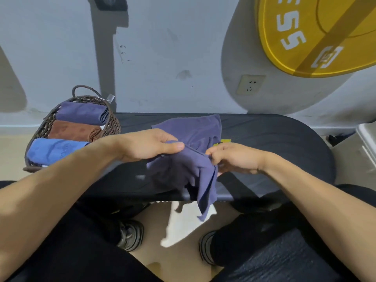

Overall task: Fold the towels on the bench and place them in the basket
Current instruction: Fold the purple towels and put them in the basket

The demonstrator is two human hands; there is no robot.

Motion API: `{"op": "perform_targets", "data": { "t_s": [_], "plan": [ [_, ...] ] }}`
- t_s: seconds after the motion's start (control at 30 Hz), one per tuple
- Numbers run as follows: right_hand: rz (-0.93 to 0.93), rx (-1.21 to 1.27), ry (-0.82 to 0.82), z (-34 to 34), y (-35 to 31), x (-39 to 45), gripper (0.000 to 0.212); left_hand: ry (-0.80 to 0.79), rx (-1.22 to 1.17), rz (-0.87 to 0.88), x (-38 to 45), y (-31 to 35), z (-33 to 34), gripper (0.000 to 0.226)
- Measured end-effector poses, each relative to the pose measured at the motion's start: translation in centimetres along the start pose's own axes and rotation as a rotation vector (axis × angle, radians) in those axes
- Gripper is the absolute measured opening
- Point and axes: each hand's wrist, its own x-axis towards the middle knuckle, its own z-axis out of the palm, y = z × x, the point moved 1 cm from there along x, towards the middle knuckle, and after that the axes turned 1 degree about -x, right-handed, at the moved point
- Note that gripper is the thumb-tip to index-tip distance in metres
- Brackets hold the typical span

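A dark purple towel [195, 135] lies crumpled across the black bench [274, 139], with one corner hanging over the near edge. My left hand [150, 145] pinches a fold of it between thumb and fingers. My right hand [234, 157] pinches the same edge a little to the right. At the bench's left end stands a woven brown basket [114, 121] with three folded towels inside: a purple towel [83, 112], a brown towel [71, 131] and a light blue towel [50, 149].
A grey wall runs right behind the bench, with a power socket [251, 84]. A large yellow weight plate [317, 35] hangs at the upper right. My knees and shoes are below the bench's near edge.
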Motion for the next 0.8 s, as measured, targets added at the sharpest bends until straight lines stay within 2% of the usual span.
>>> {"op": "perform_targets", "data": {
  "t_s": [0.1,0.17,0.23,0.3,0.33,0.4,0.43,0.5,0.63,0.7,0.8],
  "plan": [
    [0.003,0.252,0.001,0.2,0.6,-0.2,0.01,0.005,-0.349,0.004,0.0,-0.7,0.9,0.037],
    [-0.009,0.28,0.014,0.1,0.9,-0.4,0.028,0.067,-0.419,-0.017,-0.1,-1.1,0.9,0.037],
    [0.004,0.145,-0.037,-0.1,0.8,-1.2,0.048,0.136,-0.421,-0.005,-0.1,-1.2,0.6,0.038],
    [0.065,-0.1,-0.067,-0.6,0.4,-2.3,0.055,0.184,-0.422,-0.016,-0.1,-1.5,0.1,0.042],
    [0.112,-0.215,-0.069,-1.1,0.4,-2.9,0.047,0.192,-0.412,-0.025,-0.1,-1.8,-0.3,0.047],
    [0.176,-0.368,-0.089,-1.9,0.6,-3.7,0.017,0.174,-0.365,-0.044,-0.3,-2.4,-0.7,0.05],
    [0.194,-0.409,-0.107,-2.3,0.6,-4.0,0.01,0.15,-0.336,-0.059,-0.5,-2.7,-0.9,0.049],
    [0.229,-0.403,-0.147,-2.9,0.7,-4.7,0.015,0.085,-0.298,-0.107,-0.6,-3.4,-1.0,0.05],
    [0.308,-0.205,-0.219,-3.6,1.6,-5.5,0.037,0.0,-0.344,-0.179,-0.7,-4.7,-0.7,0.049],
    [0.297,-0.114,-0.203,-4.2,2.2,-5.6,0.039,0.043,-0.344,-0.224,-0.4,-5.2,-0.9,0.043],
    [0.294,-0.034,-0.131,-5.5,3.0,-5.5,0.037,0.198,-0.284,-0.331,0.2,-6.1,-1.7,0.021]
  ]
}}
